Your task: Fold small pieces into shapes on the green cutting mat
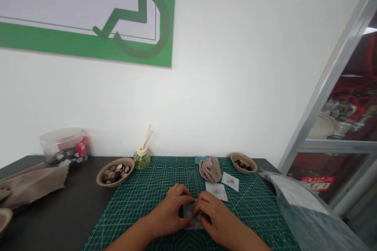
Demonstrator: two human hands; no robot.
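Note:
A small, flat, greyish see-through packet (pixel 189 211) lies on the green cutting mat (pixel 141 200), between my two hands. My left hand (pixel 170 211) holds its left side, thumb at the near edge and fingers at the far edge. The fingers of my right hand (pixel 216 217) are curled and pinched together on the packet's right part, which they partly hide. Beyond my right hand lie two white squares, a nearer one (pixel 216 190) and a farther one (pixel 230 181), each with a greyish patch. Behind them sits a crumpled beige cloth (pixel 210 169).
Bowls of pebbles stand at left (pixel 101 176) and right (pixel 253 164). A reed diffuser (pixel 141 159), a clear tub (pixel 63 147) and a brown cloth (pixel 38 184) are leftward. A plastic bag (pixel 306 211) lies at right, beside a glass cabinet (pixel 324 145).

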